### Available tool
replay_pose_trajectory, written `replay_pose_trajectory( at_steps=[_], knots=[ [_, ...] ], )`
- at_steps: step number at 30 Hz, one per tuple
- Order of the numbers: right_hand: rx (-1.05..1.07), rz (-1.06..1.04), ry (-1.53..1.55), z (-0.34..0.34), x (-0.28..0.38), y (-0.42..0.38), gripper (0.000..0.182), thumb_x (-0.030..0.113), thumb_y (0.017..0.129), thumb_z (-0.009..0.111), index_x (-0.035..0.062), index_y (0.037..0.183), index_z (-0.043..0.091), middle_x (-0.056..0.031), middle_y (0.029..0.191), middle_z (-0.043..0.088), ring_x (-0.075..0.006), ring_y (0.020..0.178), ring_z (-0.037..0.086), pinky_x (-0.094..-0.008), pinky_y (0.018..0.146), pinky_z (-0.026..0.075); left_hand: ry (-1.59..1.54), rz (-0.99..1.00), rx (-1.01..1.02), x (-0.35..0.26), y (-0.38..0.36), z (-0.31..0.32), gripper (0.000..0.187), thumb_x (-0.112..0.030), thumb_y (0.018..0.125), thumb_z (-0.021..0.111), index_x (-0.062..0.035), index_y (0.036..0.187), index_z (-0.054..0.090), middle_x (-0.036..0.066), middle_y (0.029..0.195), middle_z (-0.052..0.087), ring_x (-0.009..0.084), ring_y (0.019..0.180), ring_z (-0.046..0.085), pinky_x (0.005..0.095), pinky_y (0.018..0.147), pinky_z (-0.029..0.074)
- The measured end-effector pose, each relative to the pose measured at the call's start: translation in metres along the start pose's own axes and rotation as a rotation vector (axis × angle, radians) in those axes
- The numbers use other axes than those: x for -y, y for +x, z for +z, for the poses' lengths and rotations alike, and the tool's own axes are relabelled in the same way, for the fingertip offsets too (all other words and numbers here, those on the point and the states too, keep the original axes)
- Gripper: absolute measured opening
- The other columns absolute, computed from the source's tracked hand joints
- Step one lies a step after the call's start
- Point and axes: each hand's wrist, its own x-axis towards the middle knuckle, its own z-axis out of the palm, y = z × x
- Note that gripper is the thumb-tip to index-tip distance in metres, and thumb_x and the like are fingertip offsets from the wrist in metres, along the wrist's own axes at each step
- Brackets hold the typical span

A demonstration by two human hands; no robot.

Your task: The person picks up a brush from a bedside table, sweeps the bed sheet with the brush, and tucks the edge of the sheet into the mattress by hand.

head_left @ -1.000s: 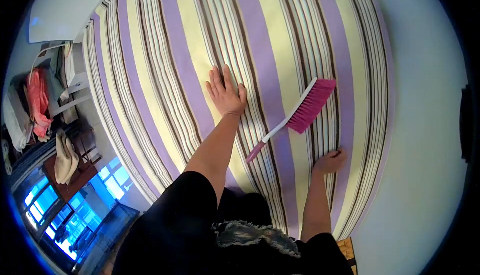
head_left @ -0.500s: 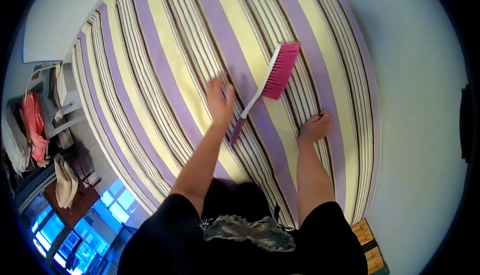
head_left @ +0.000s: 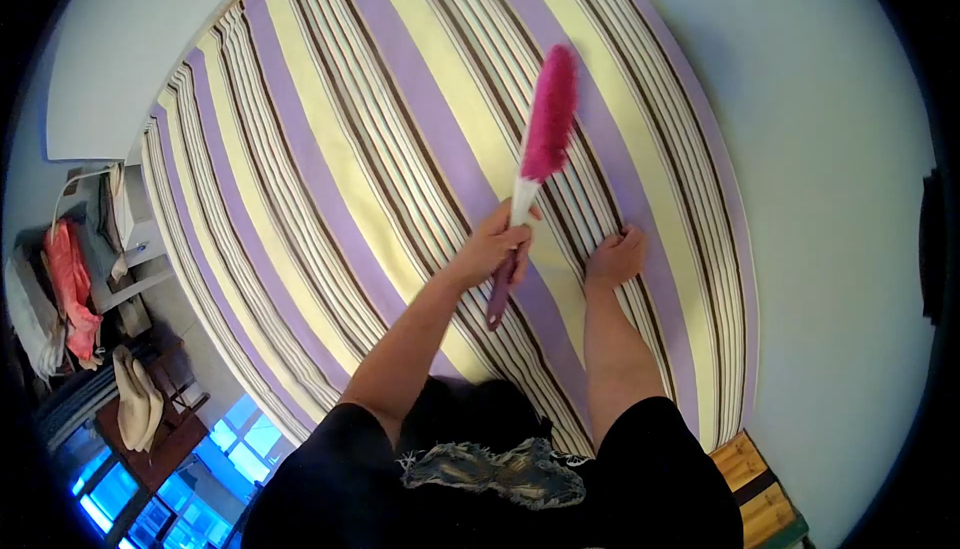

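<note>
A bed brush (head_left: 552,119) with pink bristles, a white neck and a purple handle is in my left hand (head_left: 495,245). My fingers wrap round the place where neck and handle meet, and the bristles face right and up. Beneath it spreads a striped bed sheet (head_left: 370,164) in purple, yellow, white and brown. My right hand (head_left: 616,257) is a closed fist resting on the sheet, right of the brush. Whether its fingers pinch any cloth is hidden.
A pale wall (head_left: 830,199) runs along the right side of the bed. To the left are hanging clothes, including a coral garment (head_left: 68,279), and beige shoes (head_left: 138,399). A slatted wooden piece (head_left: 755,484) stands at the lower right.
My left hand has closed round the brush, which lay on the sheet before, and lifted and turned it so the bristles show. My right fist has shifted slightly left.
</note>
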Motion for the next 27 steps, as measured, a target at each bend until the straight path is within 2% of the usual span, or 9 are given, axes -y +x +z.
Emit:
replay_pose_trajectory(
  at_steps=[2,6,8,13,20,22,24,26,27],
  knots=[
    [0.022,0.016,-0.029,0.005,-0.005,0.000,0.018,0.006,0.073,0.051,0.0040,0.091,0.051,-0.0180,0.088,0.052,-0.0391,0.083,0.052,-0.0502,0.071,0.041,0.098,0.132,-0.018,0.007,0.022,0.016,0.027,-0.015,0.095,0.047,-0.0069,0.120,0.044,0.001,0.062,0.047,0.0091,0.041,0.042,0.0235,0.036,0.038],
    [0.039,-0.040,-0.035,-0.005,0.004,0.003,0.017,0.005,0.073,0.051,0.0034,0.090,0.050,-0.0174,0.087,0.052,-0.0392,0.081,0.052,-0.0501,0.068,0.041,0.455,0.249,-0.213,0.012,0.060,0.048,0.032,-0.025,0.097,0.048,-0.0069,0.124,0.047,0.000,0.064,0.048,0.0101,0.044,0.042,0.0272,0.040,0.035],
    [-0.005,-0.078,-0.044,-0.006,0.006,0.005,0.016,0.006,0.074,0.051,0.0033,0.089,0.049,-0.0166,0.083,0.051,-0.0397,0.077,0.052,-0.0503,0.065,0.041,0.528,0.509,-0.282,0.018,0.073,0.053,0.039,-0.030,0.097,0.051,-0.0055,0.127,0.047,0.000,0.063,0.048,0.0114,0.048,0.044,0.0320,0.046,0.038],
    [0.073,0.036,-0.005,0.008,-0.003,-0.002,0.014,0.008,0.077,0.050,0.0028,0.091,0.050,-0.0174,0.087,0.053,-0.0394,0.079,0.052,-0.0485,0.067,0.041,0.672,0.222,-0.309,0.011,0.080,0.077,0.027,-0.026,0.095,0.052,-0.0006,0.105,0.046,0.021,0.069,0.056,0.0294,0.064,0.059,0.0409,0.059,0.043],
    [0.043,0.005,-0.048,0.007,0.021,-0.010,0.015,0.009,0.078,0.048,0.0018,0.091,0.050,-0.0177,0.088,0.054,-0.0389,0.079,0.053,-0.0478,0.069,0.042,0.589,0.411,-0.129,0.062,0.134,0.091,0.031,-0.030,0.097,0.048,0.0010,0.101,0.048,0.020,0.065,0.056,0.0313,0.060,0.057,0.0440,0.063,0.044],
    [0.028,-0.023,-0.054,0.006,0.023,-0.009,0.015,0.009,0.078,0.048,0.0016,0.091,0.050,-0.0175,0.087,0.054,-0.0390,0.078,0.052,-0.0479,0.068,0.042,0.578,0.080,0.054,0.054,0.148,0.075,0.040,-0.034,0.097,0.047,0.0049,0.089,0.053,0.017,0.062,0.056,0.0319,0.055,0.055,0.0425,0.058,0.045],
    [0.025,-0.045,-0.059,0.001,0.024,-0.006,0.015,0.009,0.078,0.048,0.0015,0.090,0.050,-0.0174,0.086,0.054,-0.0392,0.076,0.052,-0.0480,0.067,0.042,0.547,0.018,-0.008,0.040,0.147,0.060,0.051,-0.040,0.098,0.044,0.0047,0.077,0.056,0.012,0.056,0.050,0.0235,0.045,0.047,0.0391,0.047,0.041],
    [0.015,-0.046,-0.078,-0.003,0.020,-0.002,0.015,0.009,0.077,0.047,0.0014,0.090,0.049,-0.0173,0.085,0.053,-0.0393,0.074,0.052,-0.0481,0.066,0.042,0.025,-0.182,-0.299,0.002,0.119,0.041,0.052,-0.043,0.097,0.043,0.0023,0.076,0.057,0.009,0.053,0.047,0.0198,0.040,0.042,0.0366,0.041,0.037],
    [0.044,-0.060,-0.080,0.002,0.022,-0.006,0.016,0.009,0.078,0.047,0.0012,0.092,0.050,-0.0178,0.087,0.054,-0.0391,0.077,0.052,-0.0479,0.067,0.042,0.139,-0.020,-0.531,0.004,0.103,-0.014,0.049,-0.043,0.097,0.043,-0.0001,0.079,0.057,0.007,0.053,0.046,0.0193,0.041,0.044,0.0362,0.041,0.038]
  ],
)
